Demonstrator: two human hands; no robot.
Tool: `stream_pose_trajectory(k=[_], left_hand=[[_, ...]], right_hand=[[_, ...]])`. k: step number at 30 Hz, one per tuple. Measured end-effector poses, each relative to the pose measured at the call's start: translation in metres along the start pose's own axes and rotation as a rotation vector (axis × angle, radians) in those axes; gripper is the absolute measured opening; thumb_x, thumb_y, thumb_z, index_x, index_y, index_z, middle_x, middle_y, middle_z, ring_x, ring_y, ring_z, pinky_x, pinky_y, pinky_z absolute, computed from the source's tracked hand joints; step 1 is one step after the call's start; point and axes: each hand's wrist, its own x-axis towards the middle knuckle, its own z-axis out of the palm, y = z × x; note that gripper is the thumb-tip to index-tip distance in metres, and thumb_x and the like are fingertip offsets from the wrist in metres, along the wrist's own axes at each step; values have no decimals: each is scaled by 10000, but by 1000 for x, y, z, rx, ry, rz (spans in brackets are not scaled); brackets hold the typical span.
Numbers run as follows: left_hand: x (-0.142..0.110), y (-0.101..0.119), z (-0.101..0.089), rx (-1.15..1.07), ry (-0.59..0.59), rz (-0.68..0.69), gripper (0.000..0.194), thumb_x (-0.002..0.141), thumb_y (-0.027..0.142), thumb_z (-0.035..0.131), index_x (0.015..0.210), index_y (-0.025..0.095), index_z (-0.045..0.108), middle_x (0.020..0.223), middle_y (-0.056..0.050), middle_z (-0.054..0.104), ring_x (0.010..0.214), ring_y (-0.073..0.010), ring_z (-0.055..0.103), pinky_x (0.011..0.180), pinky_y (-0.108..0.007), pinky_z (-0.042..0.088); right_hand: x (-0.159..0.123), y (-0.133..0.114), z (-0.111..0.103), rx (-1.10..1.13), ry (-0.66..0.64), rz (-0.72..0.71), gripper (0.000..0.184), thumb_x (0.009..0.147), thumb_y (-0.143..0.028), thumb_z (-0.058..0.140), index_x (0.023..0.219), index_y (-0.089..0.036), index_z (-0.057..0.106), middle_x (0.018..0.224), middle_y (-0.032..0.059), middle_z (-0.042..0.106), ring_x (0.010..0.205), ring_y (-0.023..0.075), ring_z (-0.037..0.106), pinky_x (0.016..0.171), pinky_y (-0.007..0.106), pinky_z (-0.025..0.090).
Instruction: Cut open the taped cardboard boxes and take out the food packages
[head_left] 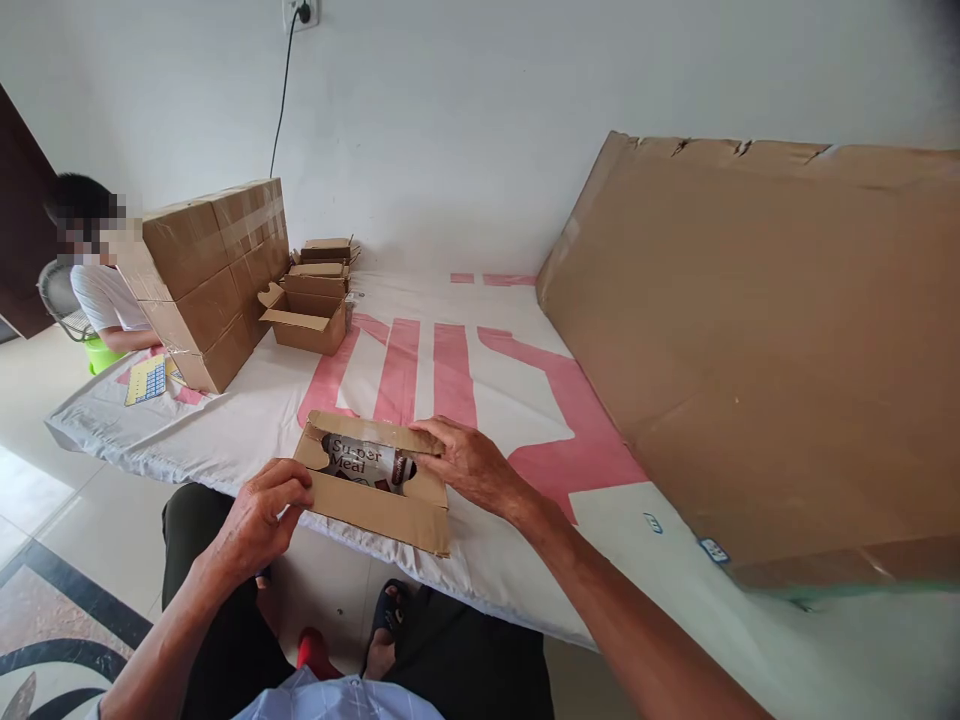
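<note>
A small brown cardboard box [379,518] lies at the table's front edge before me, its short side flaps folded in and its long flaps spread apart. Through the gap between the flaps shows a silvery-white package [366,462] printed "Super Meal". My left hand [262,510] grips the box's left front corner, thumb and fingers closed on the cardboard. At the far right corner, my right hand [469,460] has its fingers closed on the back flap.
Several small open boxes [306,325] stand in a row toward the wall. Stacked taped cartons [217,275] rise at left, with a person [112,295] seated beyond them. A large cardboard carton [765,360] fills the right side. A printed card [146,380] lies on the cloth-covered table [525,600].
</note>
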Motion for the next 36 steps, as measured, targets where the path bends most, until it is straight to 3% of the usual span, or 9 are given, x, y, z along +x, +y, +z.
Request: stream_pose_trajectory(k=[3, 9, 15, 17, 20, 23, 25, 28, 36], left_hand=[[-3, 2, 0, 40, -5, 20, 212, 1007, 40, 570, 929, 203, 679, 1048, -71, 716, 985, -175, 693, 836, -283, 564], [-10, 14, 0, 67, -49, 44, 260, 1031, 43, 521, 914, 208, 685, 1034, -76, 716, 963, -180, 677, 796, -284, 553], [-1, 19, -8, 88, -189, 8, 117, 1019, 189, 634, 940, 203, 719, 1008, -89, 743, 953, -226, 692, 800, -340, 569], [13, 13, -13, 44, -222, -61, 110, 1027, 246, 645, 1024, 203, 746, 1013, -81, 763, 935, -221, 718, 820, -342, 582], [41, -2, -13, 63, -191, -146, 180, 1025, 235, 617, 1119, 215, 769, 1164, -90, 765, 1050, -232, 735, 939, -364, 593], [65, -19, 0, 191, -251, -178, 309, 892, 270, 783, 1197, 224, 763, 1382, -127, 700, 1305, -329, 646, 1099, -485, 553], [75, -26, 11, 244, -333, -216, 461, 801, 303, 867, 1239, 226, 746, 1466, -148, 652, 1407, -387, 572, 1131, -569, 532], [78, -28, 22, 287, -374, -262, 526, 740, 262, 863, 1247, 222, 733, 1501, -161, 617, 1432, -425, 544, 1115, -621, 536], [64, -37, 9, -39, -136, -275, 576, 816, 116, 548, 1369, 186, 690, 1357, -116, 713, 1254, -303, 685, 1128, -466, 565]], right_hand=[[14, 6, 1, 150, 19, 77, 310, 913, -510, 649, 923, -216, 747, 908, 61, 755, 874, 247, 670, 777, 354, 514], [39, 20, 6, 387, 20, 328, 593, 730, -789, 748, 769, -210, 623, 671, 9, 606, 704, 200, 571, 611, 319, 429], [53, 18, 12, 245, 73, 416, 445, 735, -601, 785, 888, -218, 616, 798, 25, 652, 770, 213, 601, 641, 307, 434], [53, 6, 9, 47, 179, 346, 348, 761, -440, 793, 983, -219, 642, 986, 73, 704, 936, 253, 627, 745, 332, 468], [43, -23, 8, -357, 257, -14, 58, 881, -256, 684, 918, -216, 664, 1076, 115, 721, 1049, 276, 613, 878, 378, 468], [24, -53, 13, -514, -11, -332, 167, 988, -249, 618, 840, -215, 686, 938, 90, 740, 979, 253, 627, 877, 368, 460], [11, -65, 14, -585, -209, -363, 186, 999, -303, 650, 850, -214, 716, 918, 85, 751, 963, 253, 639, 865, 367, 455], [-2, -72, 7, -685, -329, -278, 204, 991, -313, 658, 827, -216, 732, 919, 96, 759, 957, 265, 647, 891, 397, 442], [-18, -68, -43, -771, -219, -349, 216, 917, -183, 630, 709, -236, 649, 839, 94, 731, 978, 286, 602, 949, 452, 391]])
